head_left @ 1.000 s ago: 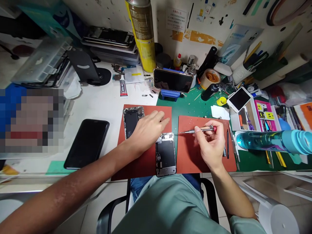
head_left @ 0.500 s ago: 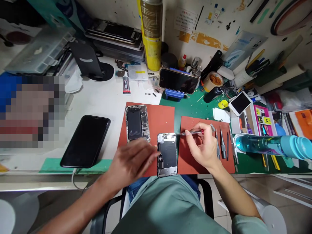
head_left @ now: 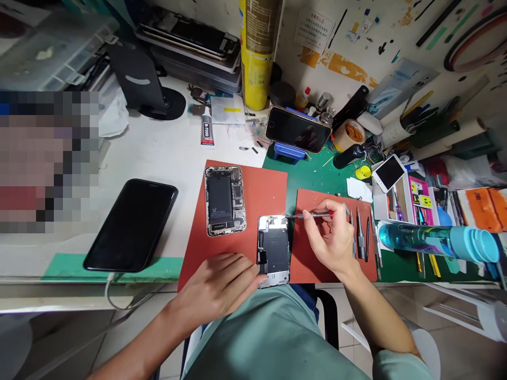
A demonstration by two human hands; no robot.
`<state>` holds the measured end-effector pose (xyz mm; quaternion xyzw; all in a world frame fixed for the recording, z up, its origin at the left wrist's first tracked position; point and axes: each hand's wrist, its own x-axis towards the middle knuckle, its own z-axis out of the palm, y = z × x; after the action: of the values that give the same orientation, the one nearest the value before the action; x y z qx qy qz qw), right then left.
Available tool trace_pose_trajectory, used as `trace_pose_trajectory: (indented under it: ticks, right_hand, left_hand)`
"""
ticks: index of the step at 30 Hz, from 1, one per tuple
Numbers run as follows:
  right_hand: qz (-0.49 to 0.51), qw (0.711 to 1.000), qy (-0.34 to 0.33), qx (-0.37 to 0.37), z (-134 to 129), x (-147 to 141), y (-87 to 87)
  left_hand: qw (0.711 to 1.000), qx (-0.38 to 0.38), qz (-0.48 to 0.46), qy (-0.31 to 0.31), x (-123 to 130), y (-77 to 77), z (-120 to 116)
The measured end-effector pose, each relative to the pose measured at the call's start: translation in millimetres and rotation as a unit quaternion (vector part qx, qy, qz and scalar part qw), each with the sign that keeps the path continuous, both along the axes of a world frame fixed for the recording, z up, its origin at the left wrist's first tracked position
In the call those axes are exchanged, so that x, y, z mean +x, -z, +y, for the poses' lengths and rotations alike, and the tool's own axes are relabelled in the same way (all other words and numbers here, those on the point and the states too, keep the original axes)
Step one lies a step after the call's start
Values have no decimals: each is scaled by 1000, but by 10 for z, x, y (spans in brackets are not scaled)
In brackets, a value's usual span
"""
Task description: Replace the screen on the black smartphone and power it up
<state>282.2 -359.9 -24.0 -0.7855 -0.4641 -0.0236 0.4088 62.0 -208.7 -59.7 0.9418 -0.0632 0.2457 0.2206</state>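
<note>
left hand lower, phone housing uncovered

The left hand has left the opened phone body, which now shows whole, and has come down to the lower left corner of the screen part; the right hand has brought the screwdriver from over the mat to the screen part's top right corner; two grey tools and a white cable, formerly mostly hidden, now show.
</note>
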Motion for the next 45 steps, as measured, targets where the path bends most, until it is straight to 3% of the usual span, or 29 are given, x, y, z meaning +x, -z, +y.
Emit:
trace_pose_trajectory:
  ticks: [5, 11, 15, 18, 45]
  right_hand:
    - [-49, 999, -4, -15, -13, 13, -8]
    - [-145, 977, -124, -97, 40, 46, -141]
    - [-208, 960, -144, -121, 120, 67, -230]
    - [-185, 955, -180, -147, 149, 85, -280]
    - [-148, 977, -124, -93, 124, 107, -215]
  left_hand:
    - [1000, 4, -1, -3, -4, 19, -10]
    - [1000, 18, -3, -12, -5, -11, -14]
    - [999, 19, -8, -30, -23, 1, -34]
    - [999, 13, -19, -46, -43, 28, -56]
    - [998, 4, -34, -50, -50, -14, -42]
